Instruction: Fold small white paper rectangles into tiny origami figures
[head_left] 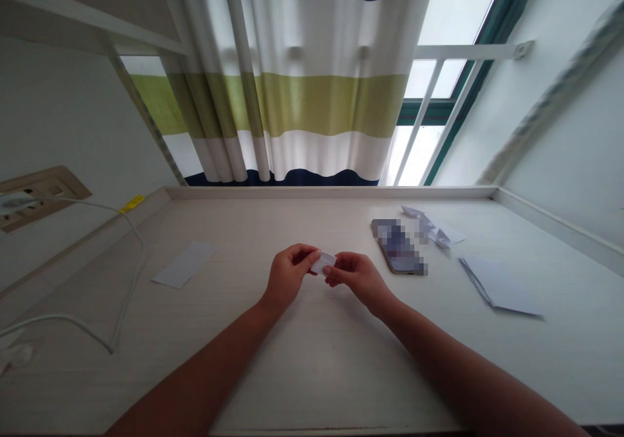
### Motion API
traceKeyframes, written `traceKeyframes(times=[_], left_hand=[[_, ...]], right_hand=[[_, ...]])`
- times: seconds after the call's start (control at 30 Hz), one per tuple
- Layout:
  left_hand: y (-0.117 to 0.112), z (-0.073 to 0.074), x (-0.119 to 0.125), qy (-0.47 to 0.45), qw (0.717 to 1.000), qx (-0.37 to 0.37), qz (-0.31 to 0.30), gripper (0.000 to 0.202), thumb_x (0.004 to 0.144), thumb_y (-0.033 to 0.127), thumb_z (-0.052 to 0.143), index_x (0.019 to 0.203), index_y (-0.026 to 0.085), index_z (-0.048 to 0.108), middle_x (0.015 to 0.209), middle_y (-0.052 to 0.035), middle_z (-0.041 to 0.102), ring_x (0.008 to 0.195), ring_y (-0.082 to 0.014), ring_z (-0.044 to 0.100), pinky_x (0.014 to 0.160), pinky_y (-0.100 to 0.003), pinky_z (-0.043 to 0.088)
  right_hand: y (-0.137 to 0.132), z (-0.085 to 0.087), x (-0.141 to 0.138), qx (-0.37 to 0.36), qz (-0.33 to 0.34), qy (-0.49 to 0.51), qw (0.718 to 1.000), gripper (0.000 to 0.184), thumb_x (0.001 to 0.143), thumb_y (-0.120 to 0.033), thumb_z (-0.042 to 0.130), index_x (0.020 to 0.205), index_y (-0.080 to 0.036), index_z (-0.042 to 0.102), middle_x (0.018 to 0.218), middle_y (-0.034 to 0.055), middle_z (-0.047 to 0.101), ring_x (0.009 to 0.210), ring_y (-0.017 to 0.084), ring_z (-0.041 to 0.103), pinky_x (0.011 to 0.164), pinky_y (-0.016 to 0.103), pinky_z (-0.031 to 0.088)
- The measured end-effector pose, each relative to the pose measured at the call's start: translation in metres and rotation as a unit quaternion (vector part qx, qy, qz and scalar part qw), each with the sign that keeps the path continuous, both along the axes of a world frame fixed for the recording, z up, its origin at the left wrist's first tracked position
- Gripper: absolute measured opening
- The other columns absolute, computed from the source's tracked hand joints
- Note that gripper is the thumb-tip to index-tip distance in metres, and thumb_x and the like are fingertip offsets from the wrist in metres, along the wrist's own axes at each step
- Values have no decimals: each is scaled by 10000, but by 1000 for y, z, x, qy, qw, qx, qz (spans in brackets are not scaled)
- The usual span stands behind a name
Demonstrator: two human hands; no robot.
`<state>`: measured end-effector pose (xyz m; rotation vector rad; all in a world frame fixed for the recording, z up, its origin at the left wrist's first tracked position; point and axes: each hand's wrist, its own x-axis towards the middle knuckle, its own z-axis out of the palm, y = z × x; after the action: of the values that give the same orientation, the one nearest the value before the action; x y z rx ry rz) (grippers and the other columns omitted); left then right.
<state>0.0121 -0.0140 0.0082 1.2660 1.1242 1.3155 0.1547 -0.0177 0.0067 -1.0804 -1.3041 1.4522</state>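
Note:
Between my two hands is a small folded piece of white paper (322,263), held a little above the middle of the desk. My left hand (291,270) pinches its left edge between thumb and fingers. On the other side, my right hand (358,277) grips the right edge with the thumb on top and the fingers curled beneath. The fingers hide part of the paper, so its exact folded shape cannot be told.
A phone (398,247) lies right of my hands, with folded paper pieces (441,237) behind it. Farther right is a stack of white paper (500,285). A loose white sheet (185,264) lies left, near a white cable (129,287) running from a wall socket (43,193).

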Motion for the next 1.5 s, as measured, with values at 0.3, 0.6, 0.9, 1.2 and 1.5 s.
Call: traceKeyframes(times=[0.3,0.6,0.9,1.2,1.5], left_hand=[[-1,0,0,5,997,-7,-80,281,596,249,691,843,141,614,705,-13,632,650,-138,600,617,-270,520],[0,5,-1,-21,998,-38,-50,332,536,245,730,843,145,651,561,33,578,531,-107,574,584,-268,526],[-1,-1,1,-13,995,-37,-93,326,593,276,696,876,131,622,681,-17,619,592,-130,595,601,-285,521],[0,-5,-3,65,997,42,-29,210,660,296,635,812,154,663,698,-32,642,576,-128,581,559,-246,509],[-1,0,-1,8,997,-11,-80,274,671,318,631,864,125,659,820,-61,669,666,-152,615,602,-275,538]], right_hand=[[1,1,4,-27,1,36,999,234,574,-321,714,635,-128,595,548,-11,594,519,86,532,556,238,431],[0,2,4,-9,6,45,999,259,566,-358,717,671,-147,609,592,-9,617,572,107,566,604,262,455],[2,1,4,18,-16,34,999,248,582,-374,696,639,-158,587,574,-21,583,565,110,555,594,265,451],[3,-1,7,104,-70,-34,992,218,663,-364,633,776,-185,584,470,-84,387,436,66,352,420,202,282],[5,-7,9,158,-66,-22,985,181,675,-304,640,799,-180,596,670,4,602,629,129,562,603,270,462]])
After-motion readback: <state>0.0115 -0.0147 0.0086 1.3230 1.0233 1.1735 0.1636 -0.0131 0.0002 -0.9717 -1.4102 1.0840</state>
